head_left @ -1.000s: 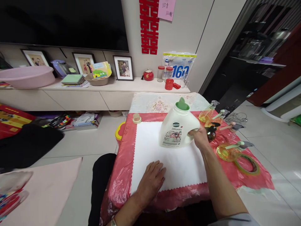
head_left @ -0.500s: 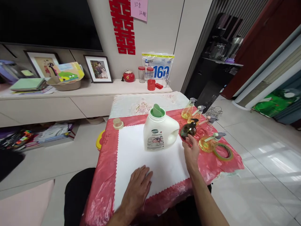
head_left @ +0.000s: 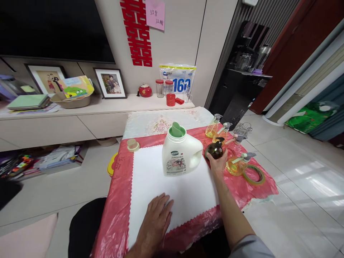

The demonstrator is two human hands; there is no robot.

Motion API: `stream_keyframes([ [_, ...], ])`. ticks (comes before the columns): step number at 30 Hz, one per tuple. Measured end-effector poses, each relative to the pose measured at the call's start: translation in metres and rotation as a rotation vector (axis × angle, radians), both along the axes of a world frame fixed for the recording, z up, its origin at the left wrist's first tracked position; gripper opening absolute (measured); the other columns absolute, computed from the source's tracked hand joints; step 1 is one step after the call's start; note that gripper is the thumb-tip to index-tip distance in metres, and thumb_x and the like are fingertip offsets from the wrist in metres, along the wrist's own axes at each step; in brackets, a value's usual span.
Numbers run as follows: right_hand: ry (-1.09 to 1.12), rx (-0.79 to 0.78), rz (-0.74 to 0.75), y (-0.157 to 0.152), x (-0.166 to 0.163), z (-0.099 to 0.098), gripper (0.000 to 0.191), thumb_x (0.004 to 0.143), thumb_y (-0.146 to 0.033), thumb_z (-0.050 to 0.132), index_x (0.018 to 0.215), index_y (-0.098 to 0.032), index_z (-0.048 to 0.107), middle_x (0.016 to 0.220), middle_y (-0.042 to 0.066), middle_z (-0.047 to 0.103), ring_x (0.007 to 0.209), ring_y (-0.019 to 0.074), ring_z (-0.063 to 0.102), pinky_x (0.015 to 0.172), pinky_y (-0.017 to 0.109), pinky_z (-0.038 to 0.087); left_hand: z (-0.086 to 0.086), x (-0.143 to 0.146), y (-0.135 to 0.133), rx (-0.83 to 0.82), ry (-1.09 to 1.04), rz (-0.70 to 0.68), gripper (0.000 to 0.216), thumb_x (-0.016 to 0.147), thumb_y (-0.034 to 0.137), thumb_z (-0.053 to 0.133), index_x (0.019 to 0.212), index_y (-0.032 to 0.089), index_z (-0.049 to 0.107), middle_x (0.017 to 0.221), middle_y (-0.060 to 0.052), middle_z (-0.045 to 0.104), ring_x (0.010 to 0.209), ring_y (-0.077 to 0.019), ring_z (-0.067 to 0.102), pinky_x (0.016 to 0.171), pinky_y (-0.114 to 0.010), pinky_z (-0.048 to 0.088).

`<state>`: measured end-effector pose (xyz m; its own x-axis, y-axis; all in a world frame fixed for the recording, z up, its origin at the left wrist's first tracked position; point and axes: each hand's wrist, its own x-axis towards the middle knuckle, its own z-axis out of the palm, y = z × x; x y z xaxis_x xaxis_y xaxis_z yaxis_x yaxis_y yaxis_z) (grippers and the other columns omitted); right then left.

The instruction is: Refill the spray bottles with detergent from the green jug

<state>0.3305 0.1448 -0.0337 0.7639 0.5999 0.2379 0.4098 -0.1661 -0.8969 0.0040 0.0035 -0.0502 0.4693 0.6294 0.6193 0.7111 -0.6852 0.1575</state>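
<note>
A white detergent jug [head_left: 180, 154] with a green cap stands upright on a white cloth [head_left: 172, 186] spread over a red-covered table [head_left: 118, 200]. My right hand [head_left: 218, 163] wraps round a small dark brown pump bottle [head_left: 215, 149] just right of the jug. My left hand [head_left: 156, 223] lies flat on the near part of the white cloth, fingers stretched out, holding nothing.
Several yellow pump bottles [head_left: 236, 165] and a ring of green tape [head_left: 254, 174] sit at the table's right side. A small beige cap [head_left: 132, 144] lies at the far left corner. A low cabinet [head_left: 80, 118] with photo frames and jars runs behind.
My right hand left the jug's handle, moved right and closed on the brown pump bottle. The view swung right. My left hand stayed flat on the cloth.
</note>
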Motion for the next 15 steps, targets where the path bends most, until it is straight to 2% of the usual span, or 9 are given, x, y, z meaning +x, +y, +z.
stream_keyframes([
  [6,-0.048,0.051,0.043,0.008,-0.003,0.001,0.131,0.054,-0.063,0.076,0.159,-0.008,0.020,0.158,0.022,0.025,0.146,0.0339,0.029,0.124,0.048,0.024,0.003,0.001,0.000,0.017,-0.004,-0.007,0.032,0.095,0.007,0.047,0.115,0.018,0.068,0.113,-0.010,0.074,0.112,-0.0250,0.069,0.093,-0.042,0.058],
  [11,-0.051,0.066,0.062,0.005,-0.002,0.005,0.124,0.055,-0.063,0.075,0.157,-0.009,0.027,0.156,0.021,0.030,0.143,0.0349,0.033,0.123,0.048,0.024,0.002,0.002,0.000,0.017,-0.011,0.006,0.032,0.095,0.006,0.045,0.114,0.018,0.068,0.113,-0.010,0.074,0.110,-0.0248,0.069,0.093,-0.042,0.058],
  [15,-0.060,0.086,0.121,-0.008,-0.008,0.014,0.118,0.059,-0.061,0.076,0.156,-0.011,0.030,0.154,0.019,0.033,0.141,0.0336,0.037,0.122,0.045,0.027,0.001,0.002,-0.001,0.013,-0.005,0.003,0.032,0.095,0.007,0.045,0.115,0.018,0.067,0.113,-0.010,0.075,0.110,-0.0248,0.069,0.093,-0.042,0.058],
])
